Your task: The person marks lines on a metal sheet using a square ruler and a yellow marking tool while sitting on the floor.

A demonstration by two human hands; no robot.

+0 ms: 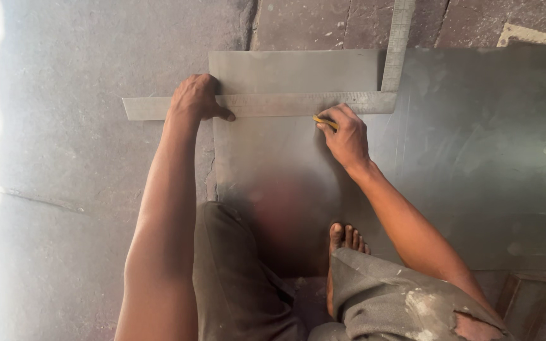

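A steel square (266,104) is being pressed flat onto the grey metal sheet (450,164) by the left hand (194,98), its fingers spread over the long blade. A yellow pencil (325,122) is being pinched in the closed fingers of the right hand (347,136), just under the blade's edge. The sheet is being stood on by a bare foot (342,243) on the stone floor (83,164).

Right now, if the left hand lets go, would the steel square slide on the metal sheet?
Probably yes: the steel square lies flat on the smooth, shiny metal sheet. It looks thin but stiff. The left hand presses it down.
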